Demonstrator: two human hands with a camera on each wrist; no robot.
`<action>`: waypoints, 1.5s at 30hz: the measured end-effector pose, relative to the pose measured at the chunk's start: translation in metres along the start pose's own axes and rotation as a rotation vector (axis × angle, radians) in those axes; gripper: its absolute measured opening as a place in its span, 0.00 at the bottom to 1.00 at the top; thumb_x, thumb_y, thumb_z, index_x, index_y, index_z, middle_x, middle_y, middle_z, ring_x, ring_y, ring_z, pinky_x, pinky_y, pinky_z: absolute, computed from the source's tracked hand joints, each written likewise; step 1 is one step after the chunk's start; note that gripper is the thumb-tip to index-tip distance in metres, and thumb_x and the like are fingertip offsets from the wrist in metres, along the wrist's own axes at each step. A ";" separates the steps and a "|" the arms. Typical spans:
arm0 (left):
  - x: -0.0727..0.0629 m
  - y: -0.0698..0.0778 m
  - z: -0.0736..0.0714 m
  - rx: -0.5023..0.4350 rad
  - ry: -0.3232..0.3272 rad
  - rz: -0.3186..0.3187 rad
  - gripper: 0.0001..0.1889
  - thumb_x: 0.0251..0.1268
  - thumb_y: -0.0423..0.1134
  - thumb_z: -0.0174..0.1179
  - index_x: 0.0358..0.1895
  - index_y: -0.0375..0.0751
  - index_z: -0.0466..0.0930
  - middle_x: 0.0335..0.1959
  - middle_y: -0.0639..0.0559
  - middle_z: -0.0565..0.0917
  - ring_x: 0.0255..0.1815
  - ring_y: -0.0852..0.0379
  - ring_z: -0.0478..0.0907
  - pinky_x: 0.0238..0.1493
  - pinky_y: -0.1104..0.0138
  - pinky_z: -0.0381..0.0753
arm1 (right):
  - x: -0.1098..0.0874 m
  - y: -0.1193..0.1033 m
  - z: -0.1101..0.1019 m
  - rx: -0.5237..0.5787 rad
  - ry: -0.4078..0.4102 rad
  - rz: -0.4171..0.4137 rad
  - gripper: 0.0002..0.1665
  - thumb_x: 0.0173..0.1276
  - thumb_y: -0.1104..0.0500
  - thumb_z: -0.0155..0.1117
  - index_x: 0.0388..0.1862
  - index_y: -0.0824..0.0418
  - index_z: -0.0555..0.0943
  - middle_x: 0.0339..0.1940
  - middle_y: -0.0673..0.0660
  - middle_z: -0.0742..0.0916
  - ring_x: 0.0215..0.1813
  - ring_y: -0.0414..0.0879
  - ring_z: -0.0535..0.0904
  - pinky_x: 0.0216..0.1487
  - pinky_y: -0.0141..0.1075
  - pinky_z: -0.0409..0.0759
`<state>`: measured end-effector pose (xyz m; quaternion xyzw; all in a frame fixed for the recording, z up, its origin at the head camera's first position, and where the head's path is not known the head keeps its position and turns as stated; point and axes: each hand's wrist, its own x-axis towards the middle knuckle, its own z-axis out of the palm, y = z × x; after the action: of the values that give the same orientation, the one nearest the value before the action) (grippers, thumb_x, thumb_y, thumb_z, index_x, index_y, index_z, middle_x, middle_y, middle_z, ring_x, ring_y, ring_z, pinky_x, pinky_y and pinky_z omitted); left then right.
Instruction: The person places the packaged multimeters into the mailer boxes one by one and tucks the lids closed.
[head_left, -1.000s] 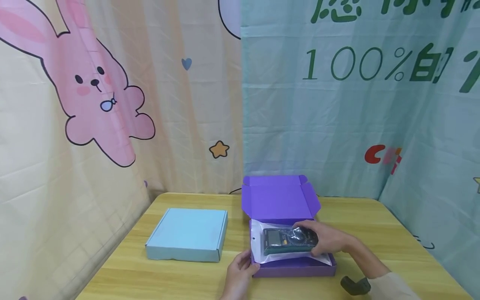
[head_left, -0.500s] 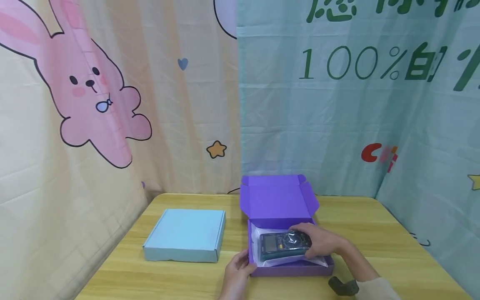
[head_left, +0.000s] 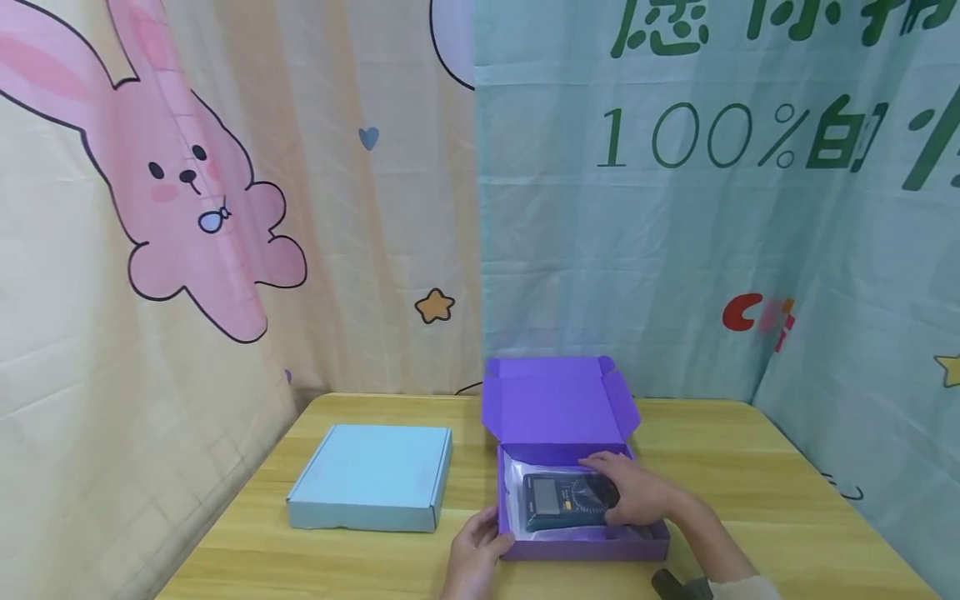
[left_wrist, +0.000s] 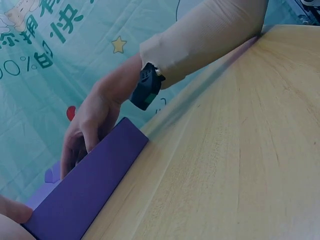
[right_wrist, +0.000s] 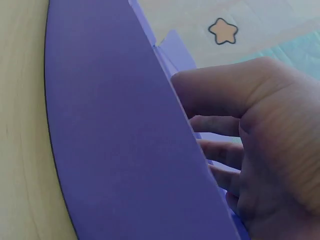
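Left hand (head_left: 477, 552) pinches the near-left corner of the purple box (head_left: 581, 550); a loose hold might let it skid. Multimeter (head_left: 558, 503) lies inside, right hand (head_left: 636, 492) clamped round its right end; slick plastic (head_left: 514, 497) could cause a slip. Left hand cropped in left wrist view; multimeter's right end covered.

A closed carton (head_left: 371, 467) lies on the left half of the tabletop (head_left: 360, 567). To its right, with a gap between, sits an open carton (head_left: 585, 550), its raised lid (head_left: 558, 400) behind it at the tabletop's far edge. Inside lies a multimeter (head_left: 551, 498), display end left, with plastic packaging (head_left: 515, 492) beyond its left end. The left hand (head_left: 474, 546) is at the open carton's near left corner; the right hand (head_left: 637, 492) is over the multimeter's right end. Curtains (head_left: 600, 275) hang behind the tabletop.
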<state>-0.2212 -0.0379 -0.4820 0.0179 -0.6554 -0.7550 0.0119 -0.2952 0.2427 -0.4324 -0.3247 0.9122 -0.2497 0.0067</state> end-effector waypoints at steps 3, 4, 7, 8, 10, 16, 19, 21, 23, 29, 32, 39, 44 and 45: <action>0.000 0.000 0.001 0.008 0.000 -0.009 0.30 0.66 0.23 0.62 0.68 0.14 0.63 0.68 0.17 0.66 0.71 0.23 0.63 0.68 0.41 0.69 | -0.003 0.001 0.002 0.006 0.030 -0.009 0.50 0.45 0.60 0.76 0.71 0.70 0.73 0.68 0.70 0.75 0.67 0.72 0.69 0.63 0.71 0.68; 0.000 0.000 0.002 0.009 0.002 -0.016 0.30 0.66 0.23 0.62 0.68 0.15 0.63 0.68 0.17 0.65 0.71 0.23 0.63 0.68 0.41 0.68 | -0.003 0.001 0.002 0.013 0.037 -0.016 0.49 0.46 0.59 0.77 0.71 0.70 0.74 0.68 0.70 0.75 0.67 0.72 0.70 0.63 0.71 0.68; 0.000 0.002 0.002 0.011 0.005 -0.027 0.30 0.67 0.23 0.62 0.69 0.15 0.63 0.69 0.17 0.65 0.71 0.23 0.63 0.68 0.42 0.68 | -0.004 0.001 0.002 0.040 0.047 -0.029 0.48 0.49 0.57 0.78 0.70 0.69 0.74 0.68 0.69 0.75 0.67 0.72 0.70 0.63 0.71 0.68; 0.000 0.002 0.002 0.013 0.004 -0.032 0.30 0.67 0.23 0.62 0.69 0.15 0.63 0.69 0.17 0.65 0.71 0.23 0.63 0.68 0.42 0.68 | -0.004 0.001 0.001 0.045 0.046 -0.030 0.48 0.49 0.57 0.78 0.70 0.69 0.74 0.69 0.69 0.75 0.68 0.72 0.69 0.64 0.71 0.68; 0.001 0.002 0.003 0.003 -0.001 -0.032 0.30 0.67 0.22 0.62 0.69 0.15 0.63 0.69 0.16 0.64 0.71 0.23 0.62 0.68 0.42 0.68 | -0.004 0.001 0.000 0.055 0.043 -0.025 0.47 0.51 0.56 0.79 0.71 0.69 0.74 0.69 0.69 0.75 0.68 0.72 0.69 0.64 0.69 0.68; 0.006 0.004 0.002 0.027 -0.037 -0.008 0.30 0.66 0.23 0.63 0.68 0.16 0.64 0.69 0.18 0.66 0.71 0.25 0.64 0.68 0.42 0.69 | -0.007 0.001 -0.007 0.064 0.047 -0.013 0.47 0.55 0.53 0.80 0.71 0.70 0.74 0.69 0.70 0.75 0.69 0.72 0.69 0.65 0.69 0.68; 0.006 0.007 0.000 0.081 -0.037 0.036 0.30 0.65 0.25 0.64 0.68 0.16 0.64 0.68 0.18 0.67 0.70 0.24 0.65 0.67 0.43 0.70 | -0.009 0.003 -0.012 0.099 0.067 0.000 0.46 0.59 0.52 0.80 0.72 0.70 0.73 0.70 0.72 0.74 0.70 0.74 0.67 0.65 0.70 0.67; 0.007 0.010 -0.001 0.102 -0.026 0.075 0.31 0.65 0.26 0.64 0.68 0.16 0.64 0.68 0.19 0.67 0.71 0.24 0.64 0.68 0.42 0.70 | -0.011 0.004 -0.017 0.117 0.096 0.018 0.45 0.61 0.52 0.79 0.72 0.70 0.72 0.70 0.73 0.75 0.71 0.75 0.66 0.66 0.71 0.66; 0.008 0.015 -0.003 0.116 -0.003 0.108 0.33 0.65 0.27 0.65 0.69 0.17 0.63 0.70 0.20 0.67 0.71 0.23 0.63 0.68 0.41 0.68 | -0.013 0.006 -0.021 0.146 0.136 0.038 0.44 0.62 0.52 0.78 0.72 0.69 0.73 0.70 0.72 0.75 0.71 0.75 0.66 0.66 0.71 0.65; 0.020 0.032 -0.010 0.140 0.080 0.138 0.35 0.66 0.33 0.67 0.73 0.25 0.64 0.73 0.28 0.67 0.74 0.28 0.62 0.70 0.37 0.64 | -0.017 0.012 -0.031 0.273 0.216 0.057 0.40 0.68 0.56 0.74 0.72 0.72 0.71 0.70 0.72 0.76 0.70 0.74 0.68 0.67 0.68 0.68; 0.033 0.043 -0.012 0.151 0.103 0.164 0.34 0.67 0.35 0.66 0.74 0.28 0.65 0.73 0.31 0.68 0.74 0.30 0.63 0.70 0.38 0.64 | -0.016 0.017 -0.037 0.307 0.265 0.061 0.38 0.70 0.56 0.73 0.72 0.73 0.71 0.71 0.71 0.76 0.70 0.73 0.69 0.67 0.65 0.69; 0.072 0.061 -0.016 0.138 0.105 0.200 0.33 0.72 0.34 0.61 0.76 0.30 0.61 0.75 0.33 0.66 0.75 0.33 0.62 0.73 0.44 0.64 | -0.007 0.030 -0.054 0.357 0.357 0.117 0.35 0.74 0.61 0.68 0.75 0.72 0.68 0.70 0.73 0.76 0.68 0.71 0.72 0.61 0.56 0.79; 0.108 0.067 -0.014 0.151 0.088 0.239 0.36 0.74 0.36 0.60 0.79 0.31 0.56 0.76 0.34 0.64 0.77 0.33 0.60 0.74 0.44 0.63 | -0.001 0.045 -0.065 0.382 0.433 0.209 0.36 0.78 0.60 0.64 0.78 0.70 0.64 0.70 0.72 0.75 0.68 0.69 0.72 0.59 0.55 0.80; 0.114 0.069 -0.013 0.150 0.087 0.238 0.36 0.74 0.37 0.61 0.79 0.31 0.55 0.76 0.34 0.64 0.77 0.34 0.60 0.74 0.44 0.63 | 0.000 0.048 -0.067 0.393 0.441 0.221 0.36 0.79 0.59 0.63 0.79 0.69 0.63 0.71 0.72 0.74 0.69 0.69 0.71 0.61 0.57 0.79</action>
<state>-0.3348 -0.0647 -0.4165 -0.0266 -0.7063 -0.6957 0.1284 -0.3354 0.3046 -0.3955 -0.1539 0.8556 -0.4836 -0.1017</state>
